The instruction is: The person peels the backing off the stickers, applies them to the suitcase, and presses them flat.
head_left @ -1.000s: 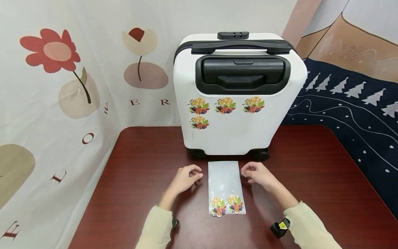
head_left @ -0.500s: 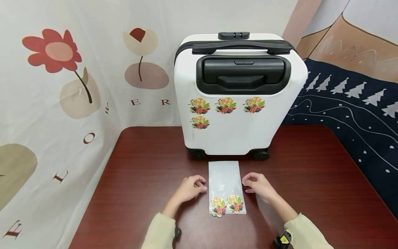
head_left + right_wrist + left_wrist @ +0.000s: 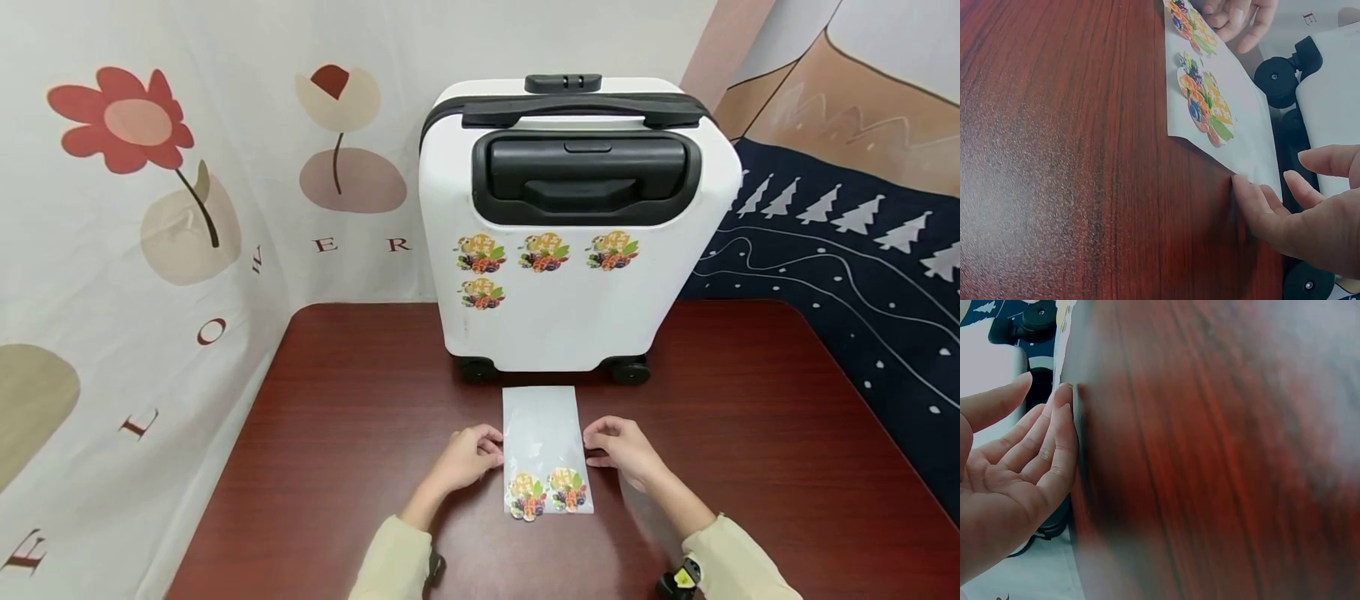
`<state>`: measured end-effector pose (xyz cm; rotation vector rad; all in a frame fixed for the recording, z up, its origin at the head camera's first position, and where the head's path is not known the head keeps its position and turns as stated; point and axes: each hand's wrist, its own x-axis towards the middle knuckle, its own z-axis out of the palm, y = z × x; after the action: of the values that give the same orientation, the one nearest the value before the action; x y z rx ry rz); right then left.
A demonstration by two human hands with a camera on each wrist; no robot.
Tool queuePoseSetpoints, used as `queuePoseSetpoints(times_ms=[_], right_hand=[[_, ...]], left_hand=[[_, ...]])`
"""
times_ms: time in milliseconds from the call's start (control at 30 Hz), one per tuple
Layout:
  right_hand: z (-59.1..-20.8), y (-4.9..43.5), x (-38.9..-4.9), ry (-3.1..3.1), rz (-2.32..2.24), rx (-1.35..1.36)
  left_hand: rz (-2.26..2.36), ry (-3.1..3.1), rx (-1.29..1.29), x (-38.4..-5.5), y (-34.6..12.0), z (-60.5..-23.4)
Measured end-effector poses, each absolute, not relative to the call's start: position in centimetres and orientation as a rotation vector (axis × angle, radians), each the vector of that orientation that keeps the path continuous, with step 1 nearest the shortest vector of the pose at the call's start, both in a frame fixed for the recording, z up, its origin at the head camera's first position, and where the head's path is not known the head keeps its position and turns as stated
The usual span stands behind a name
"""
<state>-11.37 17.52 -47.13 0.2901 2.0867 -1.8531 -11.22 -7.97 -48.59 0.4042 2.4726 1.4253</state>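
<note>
A white sticker sheet (image 3: 538,429) lies flat on the table. Two fruit stickers, a left one (image 3: 527,496) and a right one (image 3: 567,489), are on its near end, the left one poking past the lower edge. My left hand (image 3: 472,457) is at the sheet's left edge with relaxed fingers, thumb apart from them in the left wrist view. On the opposite side, my right hand (image 3: 624,452) has its fingertips right at the right edge; in the right wrist view its fingers (image 3: 1260,203) are loosely bent, thumb apart. Neither hand grips anything.
A white suitcase (image 3: 570,321) with black handles stands upright just behind the sheet, on black wheels (image 3: 630,371). Several matching fruit stickers (image 3: 482,253) are on its front. The reddish-brown table (image 3: 352,400) meets patterned cloth (image 3: 247,167) at the back and sides.
Both hands have come nearer along the sheet's sides. The left hand has also shifted right, up to the sheet's left edge. Sheet, stickers and suitcase stay in place.
</note>
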Motion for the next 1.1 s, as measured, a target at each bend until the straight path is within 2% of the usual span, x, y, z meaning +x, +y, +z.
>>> queuePoseSetpoints(times_ms=[267,800,1100], right_hand=[[-47.38,17.32,-11.46,2.075,-1.875,0.295],[-46.97,17.21,-11.26,2.085,-1.941,0.26],[-46.78,17.29,-11.31,2.086,-1.927,0.289]], left_hand=[[1.412,2.532,0.417,-11.16,-7.71,-48.88],[1.573,2.514,0.232,-11.36,-7.05,-48.43],[1.602,2.454,0.227,-11.48,-7.18,-48.23]])
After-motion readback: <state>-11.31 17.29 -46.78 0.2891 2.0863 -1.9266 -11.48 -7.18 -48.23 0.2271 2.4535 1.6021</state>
